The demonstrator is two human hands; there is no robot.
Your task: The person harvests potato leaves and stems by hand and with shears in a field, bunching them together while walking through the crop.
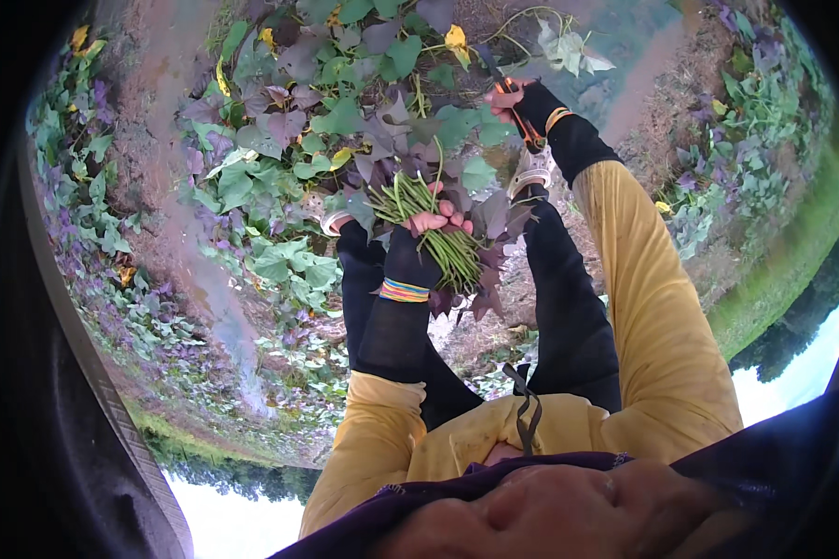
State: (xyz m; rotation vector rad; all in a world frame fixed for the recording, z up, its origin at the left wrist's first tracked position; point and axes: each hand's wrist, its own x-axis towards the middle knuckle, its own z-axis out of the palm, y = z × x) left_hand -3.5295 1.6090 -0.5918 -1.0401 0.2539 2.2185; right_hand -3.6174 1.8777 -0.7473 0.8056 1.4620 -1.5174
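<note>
My left hand (pixel 446 214) is closed around a bundle of green leaf stems (pixel 452 256), low in front of my legs. Cut ends point up and to the left, and purple and green leaves hang around the lower part. Farther out and to the right, my right hand (pixel 507 99) grips orange-and-black-handled shears (pixel 531 136). Their dark blade points up and left toward a thin vine; whether the blades are apart I cannot tell. Leafy vines (pixel 340 116) with green, purple and some yellow leaves spread just beyond and left of both hands.
My shoes (pixel 531 173) stand among the plants, one on each side of the bundle. Bare soil strips (pixel 172 186) run along the left and the upper right. Another leafy row (pixel 746 140) grows on the right, with a grass strip (pixel 802 224) past it.
</note>
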